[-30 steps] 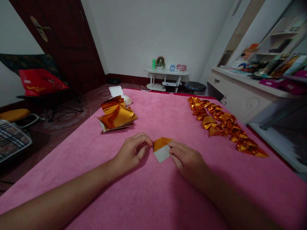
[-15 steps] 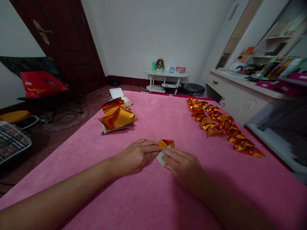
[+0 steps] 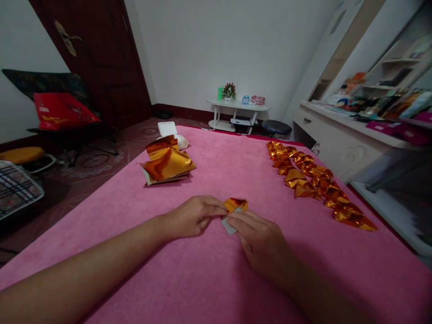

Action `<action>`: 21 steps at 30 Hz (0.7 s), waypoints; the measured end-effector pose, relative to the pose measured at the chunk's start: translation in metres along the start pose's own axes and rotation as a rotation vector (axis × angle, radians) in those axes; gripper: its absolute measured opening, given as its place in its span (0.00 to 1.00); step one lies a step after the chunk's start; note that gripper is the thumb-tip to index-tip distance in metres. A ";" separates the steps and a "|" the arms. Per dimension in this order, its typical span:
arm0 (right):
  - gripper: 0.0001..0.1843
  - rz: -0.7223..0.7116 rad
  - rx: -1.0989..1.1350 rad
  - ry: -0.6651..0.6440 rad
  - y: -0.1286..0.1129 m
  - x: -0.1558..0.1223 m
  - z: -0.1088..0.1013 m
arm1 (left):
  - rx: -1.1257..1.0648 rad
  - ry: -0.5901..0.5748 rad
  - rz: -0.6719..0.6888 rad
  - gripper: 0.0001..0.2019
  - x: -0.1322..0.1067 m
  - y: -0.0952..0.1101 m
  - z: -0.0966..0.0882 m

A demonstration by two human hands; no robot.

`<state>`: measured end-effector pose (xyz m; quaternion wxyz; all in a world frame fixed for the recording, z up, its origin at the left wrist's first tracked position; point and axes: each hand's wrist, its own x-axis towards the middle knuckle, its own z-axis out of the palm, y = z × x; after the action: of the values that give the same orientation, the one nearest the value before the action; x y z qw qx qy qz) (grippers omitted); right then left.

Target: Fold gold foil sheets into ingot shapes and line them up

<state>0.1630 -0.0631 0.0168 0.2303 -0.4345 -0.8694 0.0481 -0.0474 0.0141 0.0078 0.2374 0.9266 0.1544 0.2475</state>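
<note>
A small piece of gold foil paper (image 3: 234, 208) with a white back lies partly folded on the pink cloth (image 3: 216, 279), at the middle. My left hand (image 3: 191, 217) pinches its left edge with fingertips together. My right hand (image 3: 261, 240) presses and pinches its right lower part, fingers closed on the white side. The paper is partly hidden under both sets of fingertips.
A stack of flat gold foil sheets (image 3: 167, 165) lies at the left back, with a white box (image 3: 172, 132) behind it. Several folded gold pieces (image 3: 313, 177) run in a row along the right. A white dresser (image 3: 347, 139) stands close on the right, a dark door (image 3: 101, 58) at the left.
The white flap of the paper has been folded up smaller, so more gold shows. Both hands have closed in on the piece. The view shifted slightly.
</note>
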 end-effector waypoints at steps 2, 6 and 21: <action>0.22 0.020 -0.007 -0.019 -0.001 0.001 0.001 | -0.051 0.033 -0.027 0.22 0.001 -0.001 0.000; 0.17 0.077 -0.036 0.010 -0.004 0.002 0.006 | -0.084 0.057 -0.059 0.17 0.002 -0.002 0.001; 0.08 0.395 0.407 0.115 0.010 0.009 0.018 | 0.062 -0.020 0.065 0.21 -0.005 0.009 -0.001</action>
<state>0.1582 -0.0478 0.0009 0.3477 -0.5423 -0.7259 0.2410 -0.0508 0.0054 0.0112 0.2021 0.9404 0.1294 0.2408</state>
